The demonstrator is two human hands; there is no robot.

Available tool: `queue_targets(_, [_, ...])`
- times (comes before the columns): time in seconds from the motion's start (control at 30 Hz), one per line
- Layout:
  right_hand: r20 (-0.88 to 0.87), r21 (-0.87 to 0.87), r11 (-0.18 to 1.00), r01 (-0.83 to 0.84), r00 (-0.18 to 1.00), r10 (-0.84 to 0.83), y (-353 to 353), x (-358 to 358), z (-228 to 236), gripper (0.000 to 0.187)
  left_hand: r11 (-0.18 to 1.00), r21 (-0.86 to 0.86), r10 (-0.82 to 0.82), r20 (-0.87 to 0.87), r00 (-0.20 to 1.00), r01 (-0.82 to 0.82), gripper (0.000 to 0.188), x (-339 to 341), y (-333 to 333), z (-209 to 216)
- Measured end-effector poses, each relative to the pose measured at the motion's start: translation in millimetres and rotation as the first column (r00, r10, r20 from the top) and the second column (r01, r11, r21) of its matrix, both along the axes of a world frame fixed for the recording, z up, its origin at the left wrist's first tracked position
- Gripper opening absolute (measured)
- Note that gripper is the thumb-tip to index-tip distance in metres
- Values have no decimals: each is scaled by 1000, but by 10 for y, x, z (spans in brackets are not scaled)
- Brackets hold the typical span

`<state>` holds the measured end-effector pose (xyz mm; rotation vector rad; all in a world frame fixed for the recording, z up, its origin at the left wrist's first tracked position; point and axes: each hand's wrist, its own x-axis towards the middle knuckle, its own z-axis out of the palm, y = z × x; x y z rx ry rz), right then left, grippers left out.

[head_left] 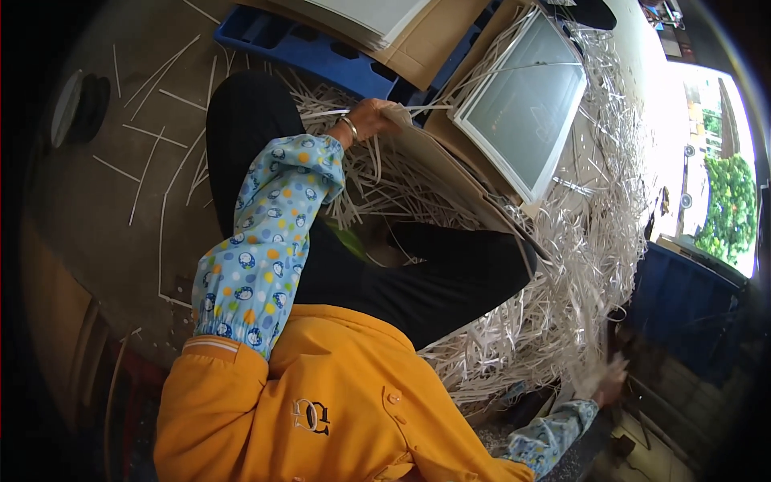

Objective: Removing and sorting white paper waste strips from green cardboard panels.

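Note:
My left hand (372, 122), with a bracelet at the wrist, is closed on the near corner of brown cardboard sheets (450, 165). The sheets slant across in front of my knees. Beside them leans a framed glass pane (522, 100), pale-edged and greenish grey, with a thin strip across it. Far out to the lower right is my right hand (612, 384), smeared by motion. Pale wisps, perhaps paper strips, blur near its fingers, and I cannot make out its grip. A big heap of white paper strips (554, 297) lies between my right arm and the cardboard.
A blue plastic pallet (321, 60) stands ahead, bearing flat cardboard (418, 56) and a stack of white sheets (361, 16). Loose strips (144, 177) lie scattered over the floor at left. A dark blue bin (683, 301) stands at right, below a bright opening.

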<state>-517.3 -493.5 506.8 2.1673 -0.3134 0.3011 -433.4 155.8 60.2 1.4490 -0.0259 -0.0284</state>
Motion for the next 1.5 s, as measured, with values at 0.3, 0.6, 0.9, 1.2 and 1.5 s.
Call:
queue_targets(0.3, [113, 772, 456, -443, 801, 588, 1424, 693, -1729, 41, 996, 85, -1, -58, 998, 6, 27, -11, 20, 100])
queue_targets(0.6, [-234, 880, 435, -192, 622, 747, 3170, 1216, -3036, 27, 956, 160, 210, 208, 955, -245, 37, -17, -56, 318])
queue_targets(0.9, [-305, 874, 481, -65, 697, 649, 3065, 1252, -3184, 19, 873, 64, 461, 214, 861, -483, 25, 146, -66, 426])
queue_targets(1.2, [-203, 888, 438, -142, 733, 649, 3071, 1294, -3106, 21, 229, 803, 307, -596, 742, 550, 28, 242, 1209, 312])
queue_targets(1.5, [-141, 857, 477, -196, 801, 581, 3132, 1254, -3070, 27, 582, 719, 106, 397, 912, -380, 65, 183, 619, 617])
